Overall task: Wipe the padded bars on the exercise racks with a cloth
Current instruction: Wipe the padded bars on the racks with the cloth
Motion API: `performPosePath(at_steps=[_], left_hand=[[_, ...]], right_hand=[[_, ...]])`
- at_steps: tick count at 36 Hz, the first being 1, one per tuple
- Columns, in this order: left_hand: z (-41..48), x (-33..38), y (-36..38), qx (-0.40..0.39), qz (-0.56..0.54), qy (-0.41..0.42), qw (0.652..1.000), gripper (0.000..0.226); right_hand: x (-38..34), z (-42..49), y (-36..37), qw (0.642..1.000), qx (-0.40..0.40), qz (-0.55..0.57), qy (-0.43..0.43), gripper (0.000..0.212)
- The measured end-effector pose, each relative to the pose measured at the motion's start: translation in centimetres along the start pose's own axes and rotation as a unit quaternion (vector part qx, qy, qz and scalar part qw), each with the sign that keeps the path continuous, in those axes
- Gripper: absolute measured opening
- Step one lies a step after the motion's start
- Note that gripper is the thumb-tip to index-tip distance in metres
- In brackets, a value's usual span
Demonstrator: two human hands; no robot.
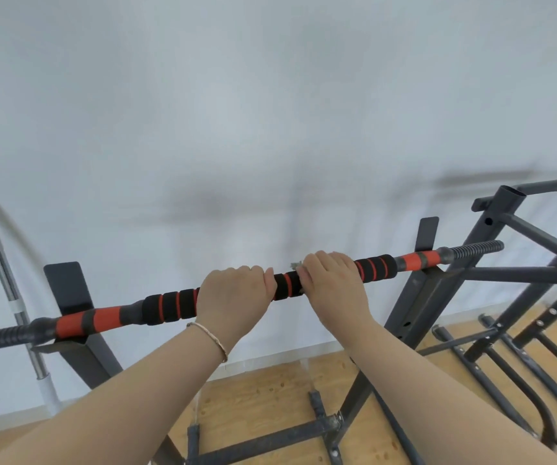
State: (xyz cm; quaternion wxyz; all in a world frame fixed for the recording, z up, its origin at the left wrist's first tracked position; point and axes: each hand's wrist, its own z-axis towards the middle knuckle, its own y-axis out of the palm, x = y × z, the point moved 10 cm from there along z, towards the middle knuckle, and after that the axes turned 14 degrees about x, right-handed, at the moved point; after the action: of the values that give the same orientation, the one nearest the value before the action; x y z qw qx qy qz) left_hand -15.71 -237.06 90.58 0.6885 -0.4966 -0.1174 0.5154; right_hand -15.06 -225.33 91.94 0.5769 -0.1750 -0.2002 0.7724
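Head view: the padded bar (169,305), black foam ringed with orange, lies across the two hooks of the rack (416,297). The left grip (233,297) clasps its middle. Just beside it, the right grip (332,283) clenches a grey cloth (295,265) round the foam. Bare foam runs outward on both sides.

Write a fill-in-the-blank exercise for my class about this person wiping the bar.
The bracelet is on the ____ wrist.
The right hand holds a ____ against the padded bar.
The bar rests on ____ dark brackets.
Missing words: left, cloth, two.
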Motion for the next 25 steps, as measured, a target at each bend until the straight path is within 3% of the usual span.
performPosePath(at_steps=[1, 3, 6, 8, 10, 12, 14, 16, 19, 23, 25], left_hand=[[-0.1, 0.1, -0.2, 0.025, -0.003, -0.002, 1.0, 0.053], [-0.4, -0.3, -0.3, 0.092, -0.004, -0.026, 0.995, 0.04], [-0.9, -1.7, -0.5, 0.135, -0.04, -0.098, 0.985, 0.042], [-1.4, -1.8, -0.7, 0.138, -0.069, -0.124, 0.98, 0.039], [-1.7, -2.0, -1.1, 0.15, -0.097, -0.145, 0.973, 0.034], [-1.0, -2.3, -1.8, 0.168, -0.125, -0.154, 0.966, 0.023], [0.9, -1.5, -2.1, 0.124, -0.092, -0.107, 0.982, 0.01], [2.4, -0.3, -0.3, 0.001, -0.022, -0.046, 0.999, 0.019], [3.4, 0.2, 2.1, -0.121, -0.027, -0.029, 0.992, 0.03], [3.1, 0.7, 2.9, -0.131, -0.022, -0.019, 0.991, 0.035], [2.8, 0.7, 2.6, -0.116, 0.001, -0.017, 0.993, 0.04]], right_hand=[[-0.1, 0.3, 0.4, 0.999, -0.024, -0.021, 0.005, 0.036], [-0.1, 0.3, 1.9, 0.996, -0.07, -0.051, -0.01, 0.041], [1.1, 0.6, 2.8, 0.991, -0.123, -0.049, -0.02, 0.008], [3.9, 0.7, 2.4, 0.99, -0.132, -0.021, 0.033, 0.022], [7.2, 1.0, 0.1, 0.986, -0.094, 0.035, 0.132, 0.012], [9.3, 0.4, -1.1, 0.972, -0.066, 0.108, 0.198, 0.024], [8.3, 0.2, -1.5, 0.97, -0.098, 0.149, 0.167, 0.028], [7.1, -0.3, -1.0, 0.978, -0.12, 0.141, 0.098, 0.032], [6.9, -0.5, -0.6, 0.988, -0.116, 0.086, 0.062, 0.035], [7.0, -0.3, -0.3, 0.996, -0.081, 0.02, 0.034, 0.038], [6.1, -0.2, 0.6, 0.992, -0.107, -0.039, -0.045, 0.023]])
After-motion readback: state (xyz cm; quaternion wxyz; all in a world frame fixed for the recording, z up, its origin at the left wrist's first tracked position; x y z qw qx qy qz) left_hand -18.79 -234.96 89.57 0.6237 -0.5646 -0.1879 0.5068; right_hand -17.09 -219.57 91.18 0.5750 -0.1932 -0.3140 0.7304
